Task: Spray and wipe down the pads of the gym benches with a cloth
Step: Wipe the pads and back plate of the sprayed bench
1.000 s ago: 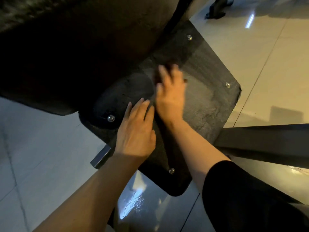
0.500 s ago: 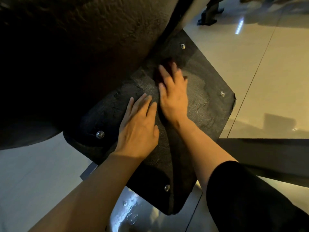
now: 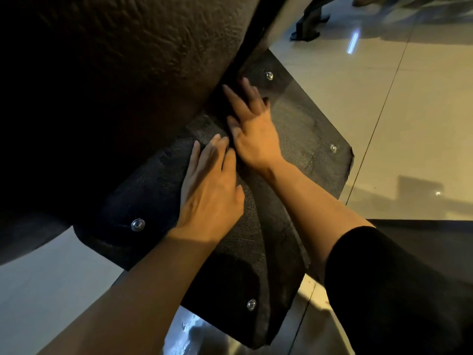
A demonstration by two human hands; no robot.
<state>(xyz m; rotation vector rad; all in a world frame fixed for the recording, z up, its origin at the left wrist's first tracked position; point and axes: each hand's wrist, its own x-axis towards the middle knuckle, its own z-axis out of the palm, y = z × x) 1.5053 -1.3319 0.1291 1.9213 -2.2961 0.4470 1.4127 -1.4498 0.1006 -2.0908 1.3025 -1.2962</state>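
Both the left hand (image 3: 208,190) and right hand (image 3: 252,129) lie flat on the black pad (image 3: 307,129), each grip released

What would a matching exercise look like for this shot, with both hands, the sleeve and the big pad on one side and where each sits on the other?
Things:
1. left hand
2. right hand
3. black sleeve
4. large textured pad

Places:
A. bottom right corner
B. upper left, over the mat's edge
C. flat on the mat, reaching toward the pad's edge
D. flat on the mat, nearer the camera

Pairs: 1-D, 2-C, 3-A, 4-B
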